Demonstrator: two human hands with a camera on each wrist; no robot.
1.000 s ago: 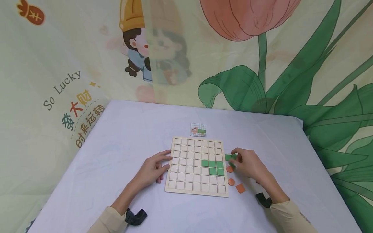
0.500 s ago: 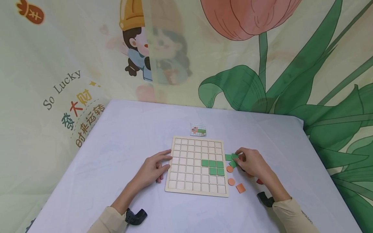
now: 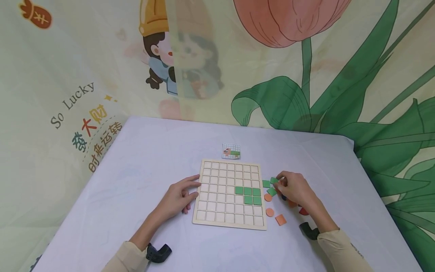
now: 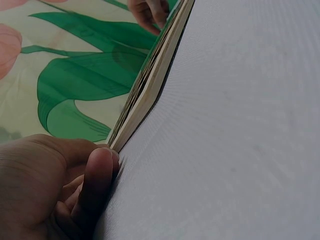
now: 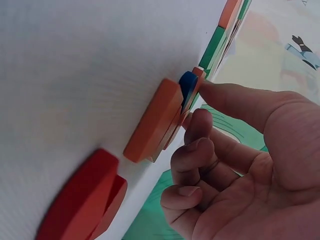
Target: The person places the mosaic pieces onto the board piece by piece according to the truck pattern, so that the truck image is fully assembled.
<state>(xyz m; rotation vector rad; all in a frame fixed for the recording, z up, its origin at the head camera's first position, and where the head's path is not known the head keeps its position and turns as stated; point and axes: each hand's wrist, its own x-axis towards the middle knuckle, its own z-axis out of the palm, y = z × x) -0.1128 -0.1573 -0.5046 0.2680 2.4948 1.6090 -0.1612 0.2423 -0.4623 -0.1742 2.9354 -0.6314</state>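
So right wrist view shows a blue piece point(image 5: 188, 84) head view mostly loses under the right hand point(image 3: 294, 187), can't tell if pinching; left hand point(image 3: 178, 196) spread against board point(image 3: 230, 190).

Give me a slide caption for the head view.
Left hand against a grid board, right hand beside loose green tiles.

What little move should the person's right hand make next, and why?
The right hand might pinch a loose green square tile beside it, because on the pale wooden grid board two green square tiles sit below three more, leaving a bare cell that the loose one seems to suit.
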